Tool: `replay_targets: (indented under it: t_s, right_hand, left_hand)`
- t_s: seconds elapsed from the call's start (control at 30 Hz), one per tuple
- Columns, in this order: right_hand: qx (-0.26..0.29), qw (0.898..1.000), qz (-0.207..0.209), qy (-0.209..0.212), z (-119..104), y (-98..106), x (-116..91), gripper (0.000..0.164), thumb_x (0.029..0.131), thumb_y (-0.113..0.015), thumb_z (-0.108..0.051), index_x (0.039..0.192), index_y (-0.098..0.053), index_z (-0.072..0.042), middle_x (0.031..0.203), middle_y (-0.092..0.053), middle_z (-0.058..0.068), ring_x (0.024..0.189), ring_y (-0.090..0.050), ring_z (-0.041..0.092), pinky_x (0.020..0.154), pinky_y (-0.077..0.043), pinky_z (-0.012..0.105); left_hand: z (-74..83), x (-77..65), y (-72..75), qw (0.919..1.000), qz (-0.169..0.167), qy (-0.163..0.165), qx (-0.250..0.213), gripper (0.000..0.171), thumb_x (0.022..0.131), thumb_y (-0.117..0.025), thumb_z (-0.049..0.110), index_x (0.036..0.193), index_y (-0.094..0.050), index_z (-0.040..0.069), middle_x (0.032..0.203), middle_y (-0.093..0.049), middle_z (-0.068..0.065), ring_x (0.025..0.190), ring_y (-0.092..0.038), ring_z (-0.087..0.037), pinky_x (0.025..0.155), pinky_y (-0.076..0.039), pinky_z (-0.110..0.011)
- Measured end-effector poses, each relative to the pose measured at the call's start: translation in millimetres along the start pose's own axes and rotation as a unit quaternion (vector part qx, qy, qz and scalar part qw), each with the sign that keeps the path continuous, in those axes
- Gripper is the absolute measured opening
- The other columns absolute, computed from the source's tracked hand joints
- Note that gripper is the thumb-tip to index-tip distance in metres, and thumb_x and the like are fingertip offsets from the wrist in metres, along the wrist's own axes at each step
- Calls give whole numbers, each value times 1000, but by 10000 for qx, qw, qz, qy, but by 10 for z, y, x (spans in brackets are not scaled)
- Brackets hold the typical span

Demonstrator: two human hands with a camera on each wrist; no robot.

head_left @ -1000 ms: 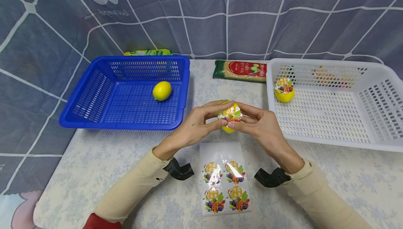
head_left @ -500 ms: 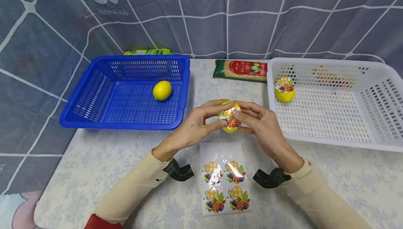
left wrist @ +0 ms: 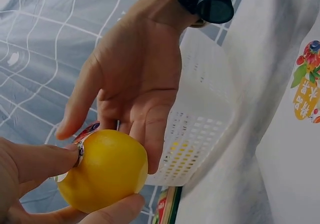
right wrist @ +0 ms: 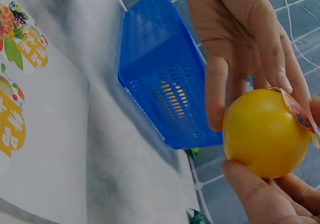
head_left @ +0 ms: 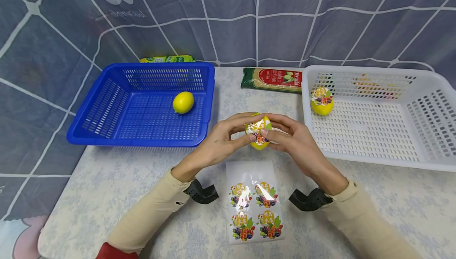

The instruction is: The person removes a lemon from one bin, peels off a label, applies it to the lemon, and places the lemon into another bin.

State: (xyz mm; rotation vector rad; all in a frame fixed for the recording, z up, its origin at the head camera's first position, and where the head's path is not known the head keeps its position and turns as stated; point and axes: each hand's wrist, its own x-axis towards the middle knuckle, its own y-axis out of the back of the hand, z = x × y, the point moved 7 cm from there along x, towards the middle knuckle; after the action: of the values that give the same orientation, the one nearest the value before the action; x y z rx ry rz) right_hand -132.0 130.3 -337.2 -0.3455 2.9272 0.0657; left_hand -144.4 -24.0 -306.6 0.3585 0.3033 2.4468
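Landmark: sticker sheet (head_left: 249, 168), flat on the tabletop (head_left: 210, 227), bare strip at its far end, four stickers (head_left: 269, 227) nearest the person.

Left and beyond sheet: blue basket (head_left: 139, 141), with one unlabelled lemon (head_left: 183, 103) inside. Green-yellow packet (head_left: 171, 59) farther off that way, mostly hidden.

Left hand (head_left: 223, 138), just beyond sheet's left corner: grips the held lemon (right wrist: 264, 134), thumb on its label (head_left: 258, 126). Lemon itself is straight beyond sheet, raised. Probably turned label-up so both thumbs can work the print in plain sight, fingers backing the far side.

Right hand (head_left: 301, 142), beyond and right of sheet: grips the same lemon from its side, thumb on label. Sheet between the forearms, likely for easy reach.

Red-green packet (head_left: 272, 79), well beyond sheet, seems merely set aside. White basket (head_left: 374, 161), right and beyond; labelled lemon (head_left: 322, 109) inside. Baskets flanking the sheet likely keep bare and labelled fruit apart.

Views: head gives label face and layout. Wrist cameras give the smooth yellow underside; right wrist alone plainly shows a label edge standing off the skin, which head cannot tell.
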Motion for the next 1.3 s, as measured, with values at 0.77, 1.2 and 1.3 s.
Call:
replay_targets:
  t_s: [0.77,1.2,1.3]
  right_hand:
    - [-409,9984,394,-63,-209,319,5,68,89,-75,-28,146,-45,-6,131,-59,17,98,-69,11,82,-57,29]
    - [-301,9962,787,-229,-431,944,45,76,89,-74,-24,150,-36,-1,136,-51,10,101,-66,6,82,-57,27]
    - [-271,9963,784,-224,-442,1070,58,75,90,-73,-23,150,-35,2,129,-55,4,100,-66,6,82,-57,27]
  left_hand:
    - [138,-215,247,9946,479,388,830,51,99,-61,18,147,-45,15,149,-43,0,136,-42,-17,108,-41,-35]
    - [-28,-471,630,9640,619,1124,2330,47,99,-60,24,142,-51,7,154,-38,-4,141,-34,-26,110,-35,-52]
    - [-88,-491,623,9612,468,1284,2397,50,100,-59,26,144,-48,6,157,-32,-4,143,-31,-28,111,-33,-54]
